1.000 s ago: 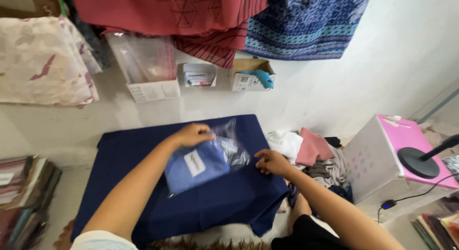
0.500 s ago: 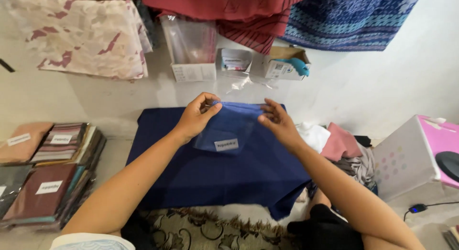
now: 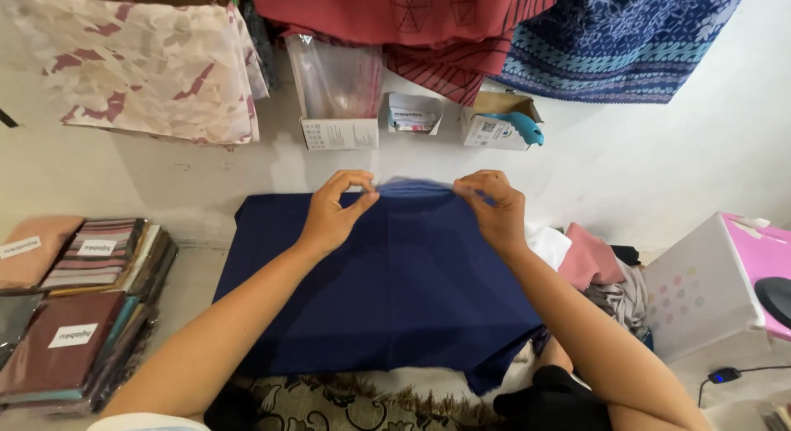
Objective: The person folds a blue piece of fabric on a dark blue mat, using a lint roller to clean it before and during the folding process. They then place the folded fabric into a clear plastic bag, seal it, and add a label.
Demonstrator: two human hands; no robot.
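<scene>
Since a moment ago, both hands have slid along the bagged blue cloth (image 3: 416, 188) toward its far edge, over the dark blue cloth (image 3: 387, 291). Left hand (image 3: 334, 213) and right hand (image 3: 494, 204) pinch that edge, fingers closed on it. Keeping both pinches level and the edge taut should help it lie flat.

left: packaged cloth stacks (image 3: 78, 307) block — right: white box (image 3: 700, 295) — centre navy cloth (image 3: 387, 291) open
</scene>
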